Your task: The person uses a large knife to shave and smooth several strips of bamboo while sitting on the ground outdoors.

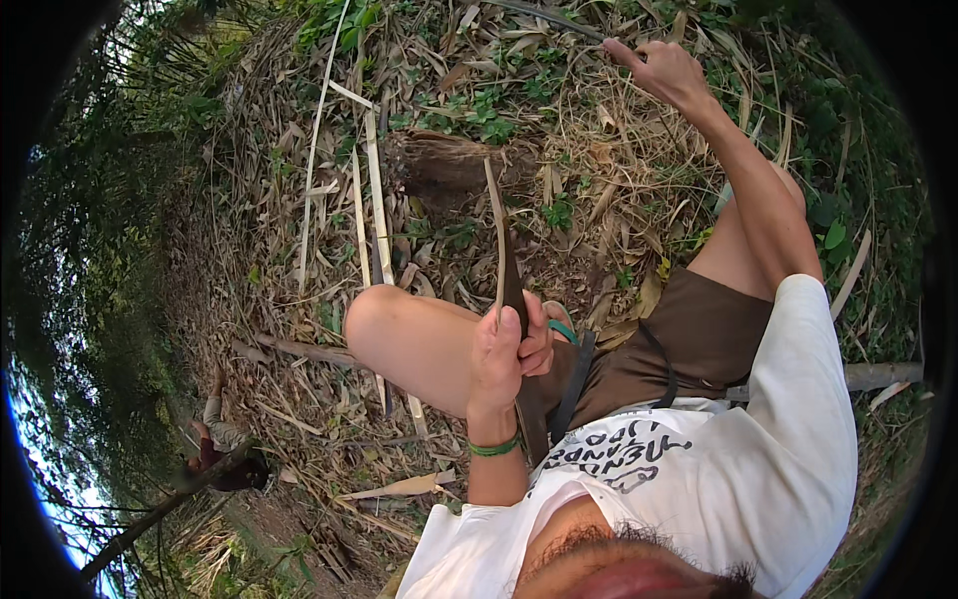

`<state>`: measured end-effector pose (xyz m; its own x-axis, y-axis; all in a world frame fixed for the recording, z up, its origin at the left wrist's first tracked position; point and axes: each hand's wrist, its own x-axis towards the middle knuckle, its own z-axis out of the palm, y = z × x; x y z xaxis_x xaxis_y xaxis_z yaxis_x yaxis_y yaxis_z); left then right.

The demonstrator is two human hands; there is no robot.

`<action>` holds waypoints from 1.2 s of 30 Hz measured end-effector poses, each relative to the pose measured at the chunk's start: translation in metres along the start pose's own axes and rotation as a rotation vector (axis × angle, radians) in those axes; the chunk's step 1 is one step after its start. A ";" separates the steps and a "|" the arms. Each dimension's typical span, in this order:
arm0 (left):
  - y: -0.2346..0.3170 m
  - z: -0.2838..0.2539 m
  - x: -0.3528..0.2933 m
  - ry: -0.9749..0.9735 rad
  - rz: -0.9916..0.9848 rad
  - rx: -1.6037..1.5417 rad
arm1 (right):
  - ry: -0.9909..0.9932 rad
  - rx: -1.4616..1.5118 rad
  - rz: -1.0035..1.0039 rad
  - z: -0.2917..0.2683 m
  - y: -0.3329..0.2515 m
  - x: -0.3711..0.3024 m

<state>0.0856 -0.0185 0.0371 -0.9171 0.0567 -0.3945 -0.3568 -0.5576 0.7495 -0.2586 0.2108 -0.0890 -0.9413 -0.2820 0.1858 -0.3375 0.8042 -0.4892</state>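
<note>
My left hand [507, 347], with a green band at its wrist, is closed around a split bamboo piece [502, 235]. The piece points away from me, its pale cut edge on the left and its dark brown face on the right; its lower end runs down past my wrist toward my shirt. At the far right, my outstretched right hand [667, 78] is closed on the near end of a long, dark, narrow machete-like blade [549, 14]. Its handle is hidden in my fingers, and its far end leaves the top of the picture. Blade and bamboo are apart.
A weathered log [439, 165] lies beyond the bamboo piece. Pale split strips [375, 200] lie on leaf litter left of it, beside my bent knee [384, 319]. Behind my right side rests a pole [868, 376]. Another person [228, 454] is farther off at left.
</note>
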 end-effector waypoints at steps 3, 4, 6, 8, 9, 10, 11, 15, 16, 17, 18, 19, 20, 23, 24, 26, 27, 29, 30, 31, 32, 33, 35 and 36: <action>-0.010 -0.016 0.018 -0.085 0.010 -0.251 | -0.077 0.147 -0.100 -0.015 -0.040 -0.019; -0.010 -0.017 0.025 -0.056 0.001 -0.264 | -0.105 0.203 -0.135 -0.018 -0.064 -0.031; -0.011 -0.020 0.032 0.005 -0.041 -0.273 | -0.142 0.276 -0.243 -0.018 -0.096 -0.052; -0.013 -0.017 0.037 0.081 -0.064 -0.260 | -0.162 0.260 -0.357 -0.017 -0.112 -0.069; -0.012 -0.012 0.041 0.133 -0.060 -0.204 | -0.163 0.210 -0.426 -0.012 -0.116 -0.075; -0.011 -0.006 0.043 0.185 -0.057 -0.147 | -0.164 0.162 -0.492 -0.011 -0.121 -0.080; -0.011 0.000 0.045 0.231 -0.054 -0.061 | -0.223 0.149 -0.488 -0.015 -0.125 -0.084; -0.013 0.013 0.050 0.334 -0.016 0.210 | -0.116 0.129 -0.569 -0.019 -0.130 -0.089; -0.015 0.014 0.049 0.339 -0.002 0.257 | -0.107 0.121 -0.583 -0.018 -0.128 -0.088; -0.016 0.015 0.049 0.341 -0.010 0.266 | -0.098 0.112 -0.598 -0.017 -0.125 -0.087; -0.017 0.015 0.050 0.340 -0.015 0.273 | -0.087 0.101 -0.615 -0.017 -0.122 -0.084; -0.018 0.015 0.050 0.341 -0.018 0.280 | -0.085 0.066 -0.609 -0.016 -0.119 -0.083; -0.018 0.016 0.049 0.352 -0.023 0.260 | -0.083 0.031 -0.605 -0.016 -0.116 -0.082; -0.014 0.029 0.036 0.320 -0.021 0.207 | -0.106 -0.038 -0.332 -0.007 -0.090 -0.053; -0.013 0.040 0.023 0.251 -0.018 0.201 | -0.043 -0.084 -0.202 -0.004 -0.052 -0.025; -0.012 0.047 0.007 0.207 0.059 0.219 | -0.024 -0.054 -0.069 -0.003 -0.021 -0.013; -0.013 0.037 0.013 0.225 0.088 0.216 | -0.048 -0.008 -0.064 -0.012 -0.020 -0.009; -0.013 0.025 0.027 0.325 0.073 0.177 | -0.055 0.120 -0.101 -0.019 -0.039 -0.018; -0.010 0.019 0.036 0.384 0.027 0.161 | -0.088 0.172 -0.165 -0.024 -0.058 -0.032; -0.012 0.011 0.043 0.398 0.025 0.188 | -0.114 0.234 -0.223 -0.026 -0.079 -0.045; -0.014 0.009 0.048 0.391 0.025 0.184 | -0.140 0.300 -0.268 -0.024 -0.094 -0.055; -0.015 0.008 0.052 0.377 0.016 0.187 | -0.135 0.258 -0.350 -0.019 -0.104 -0.063; -0.018 0.012 0.054 0.373 0.007 0.213 | -0.135 0.171 -0.515 -0.008 -0.118 -0.078; -0.019 0.013 0.056 0.383 0.025 0.259 | -0.132 0.166 -0.531 -0.009 -0.123 -0.080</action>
<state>0.0389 0.0062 0.0079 -0.8120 -0.2910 -0.5060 -0.4128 -0.3267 0.8502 -0.1414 0.1389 -0.0360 -0.6321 -0.6965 0.3395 -0.7517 0.4449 -0.4869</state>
